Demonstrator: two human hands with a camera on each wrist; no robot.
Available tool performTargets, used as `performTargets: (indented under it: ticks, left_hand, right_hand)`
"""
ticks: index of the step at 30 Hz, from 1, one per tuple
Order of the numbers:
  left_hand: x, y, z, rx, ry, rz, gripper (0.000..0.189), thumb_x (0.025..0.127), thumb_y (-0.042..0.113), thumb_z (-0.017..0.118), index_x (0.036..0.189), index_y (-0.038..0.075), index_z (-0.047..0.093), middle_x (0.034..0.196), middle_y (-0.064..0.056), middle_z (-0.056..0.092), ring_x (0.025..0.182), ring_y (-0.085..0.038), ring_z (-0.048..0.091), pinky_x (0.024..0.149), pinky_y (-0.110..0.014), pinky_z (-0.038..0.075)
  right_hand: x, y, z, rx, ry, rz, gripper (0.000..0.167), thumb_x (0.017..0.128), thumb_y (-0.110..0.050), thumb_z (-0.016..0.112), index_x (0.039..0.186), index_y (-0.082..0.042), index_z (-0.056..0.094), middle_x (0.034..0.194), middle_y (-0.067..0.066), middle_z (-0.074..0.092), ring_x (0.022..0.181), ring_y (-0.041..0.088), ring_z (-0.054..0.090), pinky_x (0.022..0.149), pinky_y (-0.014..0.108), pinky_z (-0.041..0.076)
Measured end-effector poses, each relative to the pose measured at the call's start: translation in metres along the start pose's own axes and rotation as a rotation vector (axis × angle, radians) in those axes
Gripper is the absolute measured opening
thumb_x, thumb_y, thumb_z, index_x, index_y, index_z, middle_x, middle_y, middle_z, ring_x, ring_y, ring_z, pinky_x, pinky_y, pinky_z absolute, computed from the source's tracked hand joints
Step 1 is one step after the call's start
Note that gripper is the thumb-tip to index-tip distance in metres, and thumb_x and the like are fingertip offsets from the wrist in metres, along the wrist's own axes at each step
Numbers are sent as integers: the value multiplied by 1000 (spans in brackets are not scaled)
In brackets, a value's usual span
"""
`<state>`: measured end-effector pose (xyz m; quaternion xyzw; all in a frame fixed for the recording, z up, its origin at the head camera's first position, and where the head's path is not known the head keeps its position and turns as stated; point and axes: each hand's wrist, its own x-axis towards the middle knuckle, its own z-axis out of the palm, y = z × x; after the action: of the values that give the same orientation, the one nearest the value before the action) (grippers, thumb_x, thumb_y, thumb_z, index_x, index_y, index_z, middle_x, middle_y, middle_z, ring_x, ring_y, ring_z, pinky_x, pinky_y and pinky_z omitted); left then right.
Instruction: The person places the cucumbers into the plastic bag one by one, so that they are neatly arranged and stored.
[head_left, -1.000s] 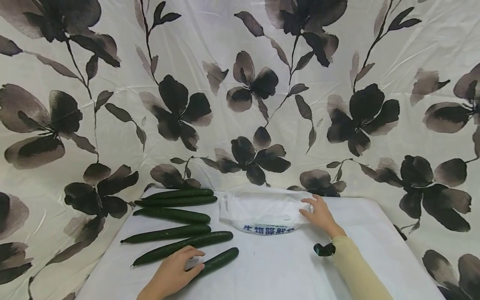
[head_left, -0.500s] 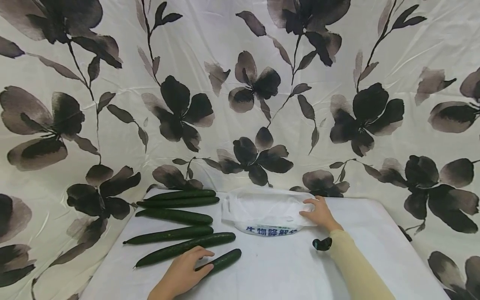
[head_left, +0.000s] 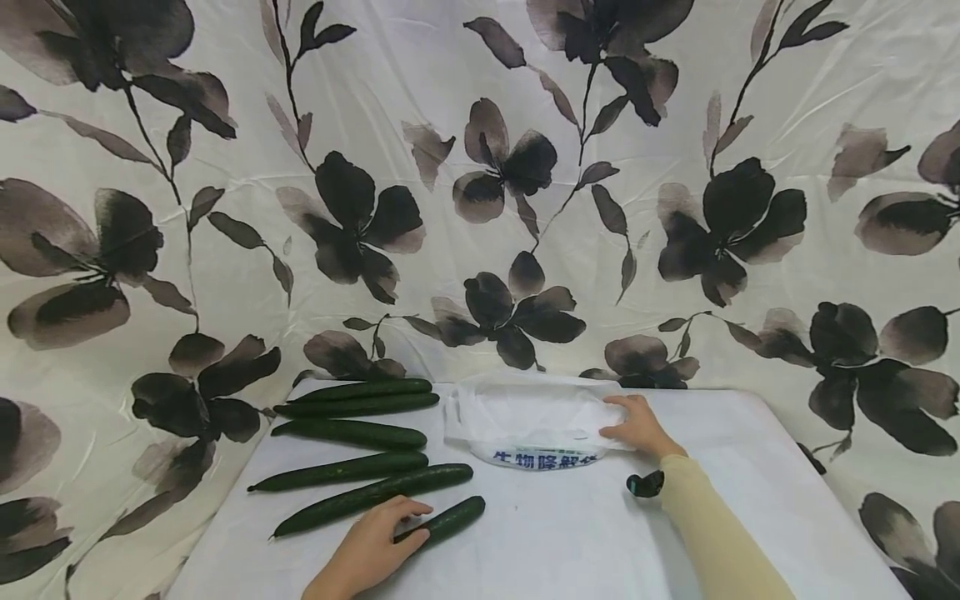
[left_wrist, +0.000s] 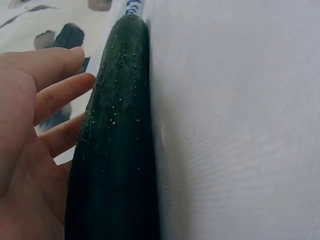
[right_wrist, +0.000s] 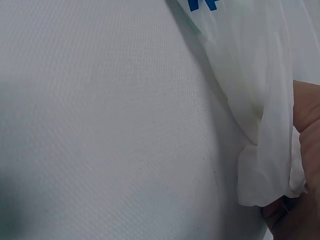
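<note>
My left hand (head_left: pixel 375 537) is over the nearest cucumber (head_left: pixel 453 518), its fingers loosely bent and thumb apart from them. In the left wrist view the same cucumber (left_wrist: pixel 117 130) fills the middle, dark green with pale specks. The fingertips (left_wrist: pixel 90 80) come right up to its side; the thumb stands off it. At the back of the table my right hand (head_left: pixel 637 427) holds the right end of a thin white plastic bag (head_left: pixel 528 417) with blue printed characters. Close up, the bag's gathered end (right_wrist: pixel 265 165) runs between thumb and fingers, which are partly cut off.
Several more cucumbers lie side by side on the left, such as a long one (head_left: pixel 375 498) just beyond my left hand. A white cloth covers the table (head_left: pixel 570 542). Behind it hangs a flowered curtain (head_left: pixel 615 242). A small dark device (head_left: pixel 645 484) is at my right wrist.
My left hand has shifted slightly right along the nearest cucumber. The right hand's thumb and fingers have drawn closer together at the bag. The view has shifted a little; the cucumbers stay in place.
</note>
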<state>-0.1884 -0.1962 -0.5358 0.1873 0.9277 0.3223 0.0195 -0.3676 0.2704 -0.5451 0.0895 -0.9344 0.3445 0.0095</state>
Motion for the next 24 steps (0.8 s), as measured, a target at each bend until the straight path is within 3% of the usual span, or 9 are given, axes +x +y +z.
performTargets:
  ticks: [6, 12, 19, 24]
  left_hand:
    - [3, -1, 6, -40, -14, 18, 36, 92, 45, 65, 120, 22, 67, 112, 11, 61, 97, -10, 59, 78, -36, 51]
    - [4, -5, 9, -29, -29, 13, 42, 88, 44, 70, 123, 22, 65, 107, 14, 58, 93, -6, 56, 74, -33, 50]
    - [2, -2, 12, 86, -60, 10, 54, 76, 38, 81, 125, 24, 63, 106, 11, 59, 94, -11, 57, 76, -44, 51]
    - [1, -1, 10, 125, -70, -4, 56, 75, 35, 82, 128, 28, 62, 109, 4, 62, 98, -20, 60, 75, -50, 52]
  right_hand:
    - [2, 6, -1, 16, -36, 10, 71, 76, -17, 82, 138, -2, 51, 132, 31, 40, 122, 46, 40, 103, 62, 29]
    - [7, 1, 0, 35, -92, 37, 85, 74, -14, 82, 146, -2, 38, 139, 33, 33, 128, 49, 33, 106, 64, 23]
    - [5, -5, -2, 37, -127, 76, 101, 71, -14, 85, 151, -2, 24, 144, 34, 24, 133, 51, 25, 107, 65, 19]
    - [9, -3, 0, 38, -149, 87, 107, 70, -17, 86, 153, -4, 19, 146, 34, 20, 134, 52, 22, 107, 65, 18]
